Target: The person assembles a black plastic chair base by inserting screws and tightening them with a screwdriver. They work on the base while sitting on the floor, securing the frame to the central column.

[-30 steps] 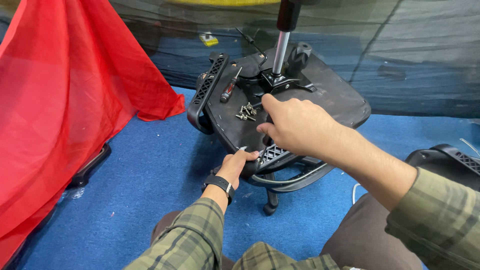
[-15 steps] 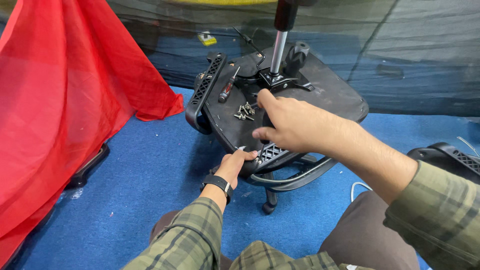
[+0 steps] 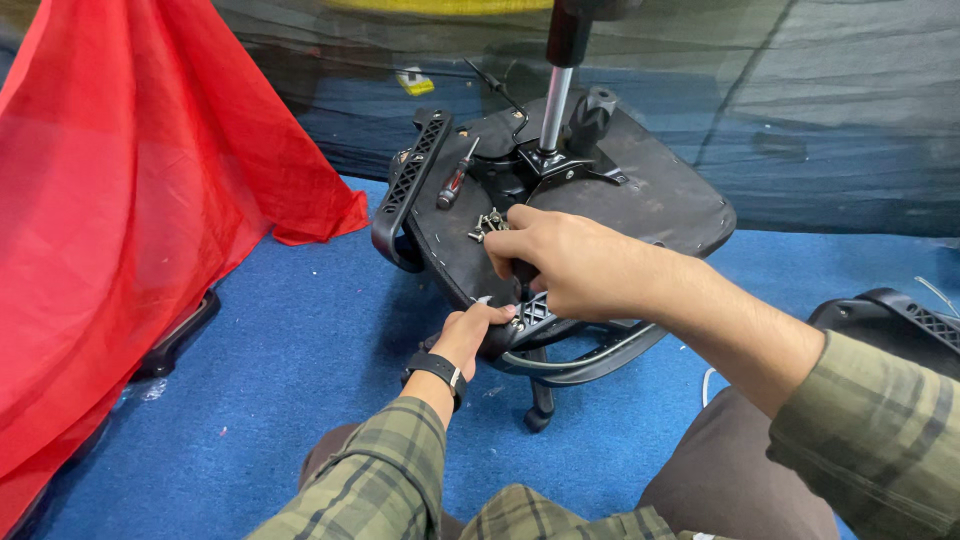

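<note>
An upturned black office chair seat (image 3: 650,195) lies on the blue carpet, its metal gas column (image 3: 556,105) pointing up. My left hand (image 3: 472,335) grips the near edge of the seat beside a black armrest (image 3: 570,350). My right hand (image 3: 565,262) rests on the seat's underside with fingers curled, fingertips at a small pile of screws (image 3: 488,224). What the fingers pinch is hidden. A screwdriver with a red and black handle (image 3: 455,178) lies on the seat. A second armrest (image 3: 408,185) stands at the seat's left edge.
A red cloth (image 3: 130,210) drapes over something at the left. A dark netted sheet (image 3: 800,110) hangs along the back. Another black plastic chair part (image 3: 900,315) lies at the right. A caster wheel (image 3: 538,415) sits below the seat.
My right hand has shifted a little along the seat toward the screws. The left hand keeps its hold on the seat edge.
</note>
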